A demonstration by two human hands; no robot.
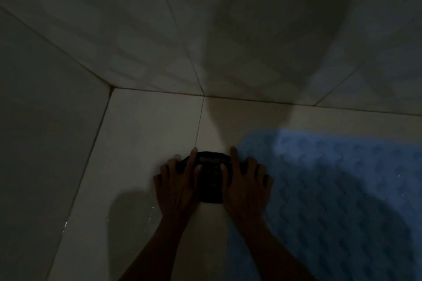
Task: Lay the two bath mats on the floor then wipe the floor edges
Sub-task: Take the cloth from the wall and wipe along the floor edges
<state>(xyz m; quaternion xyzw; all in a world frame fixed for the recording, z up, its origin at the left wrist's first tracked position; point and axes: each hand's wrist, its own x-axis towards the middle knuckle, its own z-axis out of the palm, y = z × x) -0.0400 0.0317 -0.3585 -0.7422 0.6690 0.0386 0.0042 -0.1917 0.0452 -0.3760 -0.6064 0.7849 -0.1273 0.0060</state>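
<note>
- One blue bath mat (331,189) is lying flat on the tiled floor (141,132), right of the hands.
- Left hand (177,186) and right hand (245,183) are pressing a dark cloth (210,178), fingers spread straight.
- Wiping well likely means pushing firmly toward the wall joint.

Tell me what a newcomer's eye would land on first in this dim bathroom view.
First, the two bare hands, left hand and right hand, pressing a dark folded cloth flat against the pale tiled floor at lower centre. Next, the blue bumpy-textured bath mat spread on the floor at lower right, its edge beside the right hand. Above, a large rounded shadow falls across the tiled wall near the corner.
</note>
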